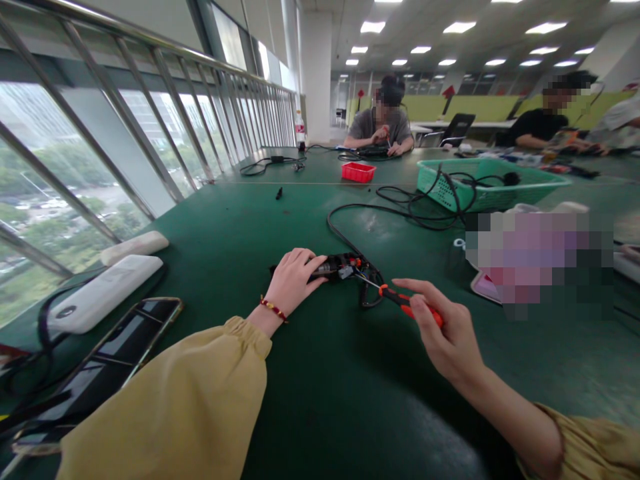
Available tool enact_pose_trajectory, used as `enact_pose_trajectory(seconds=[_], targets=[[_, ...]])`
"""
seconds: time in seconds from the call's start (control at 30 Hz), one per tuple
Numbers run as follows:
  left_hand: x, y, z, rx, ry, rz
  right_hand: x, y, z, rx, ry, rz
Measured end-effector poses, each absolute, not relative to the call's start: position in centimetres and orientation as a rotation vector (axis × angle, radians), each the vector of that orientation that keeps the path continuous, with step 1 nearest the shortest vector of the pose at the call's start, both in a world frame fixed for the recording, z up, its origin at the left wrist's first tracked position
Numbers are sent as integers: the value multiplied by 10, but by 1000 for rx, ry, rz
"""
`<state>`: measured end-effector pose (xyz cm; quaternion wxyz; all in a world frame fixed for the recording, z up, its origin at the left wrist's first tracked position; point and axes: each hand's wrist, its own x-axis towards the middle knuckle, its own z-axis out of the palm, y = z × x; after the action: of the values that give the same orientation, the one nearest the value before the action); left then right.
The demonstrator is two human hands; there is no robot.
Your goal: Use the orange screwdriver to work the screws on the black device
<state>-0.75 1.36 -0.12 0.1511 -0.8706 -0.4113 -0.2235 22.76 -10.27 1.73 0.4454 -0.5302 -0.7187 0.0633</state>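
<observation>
My left hand (295,280) is closed over the body of a dark, opened-up corded device (327,269) lying on the green table (320,393). Bare wires, a grey block and small red-orange parts show at its right end; its exact kind I cannot make out. In my right hand (445,327) is a screwdriver (400,300) with a black and orange-red handle, gripped between thumb and fingers. Its thin shaft points left, and the tip is among the wires; whether it touches a screw is too small to tell. A black cable (345,233) runs from the device.
A green basket (450,190) with black cable stands at the back right, a small red tray (358,173) further left. Left of me lie a phone (115,360) and a white oblong device (107,293). A blurred pink item (530,253) sits right. A co-worker (383,120) works opposite.
</observation>
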Motion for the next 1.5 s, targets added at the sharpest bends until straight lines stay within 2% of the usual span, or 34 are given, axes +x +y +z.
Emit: enact_pose_trajectory(seconds=[0.2, 0.57, 1.0, 1.2, 1.33, 1.5], targets=[[-8, 15, -3, -2509, -1173, -648, 226, -101, 13, -1167, -1640, -2], [-7, 14, -1, -2518, -1189, -651, 225, -102, 15, -1180, -1682, -186], [-7, 15, -2, -2525, -1184, -639, 223, -104, 21, -1161, -1821, -172], [-7, 14, 0, -2541, -1188, -662, 225, -104, 17, -1153, -1694, -224], [-6, 14, -1, -2579, -1196, -695, 225, -104, 15, -1173, -1813, -141], [-6, 15, -2, -2655, -1183, -750, 225, -104, 13, -1150, -1628, -185]])
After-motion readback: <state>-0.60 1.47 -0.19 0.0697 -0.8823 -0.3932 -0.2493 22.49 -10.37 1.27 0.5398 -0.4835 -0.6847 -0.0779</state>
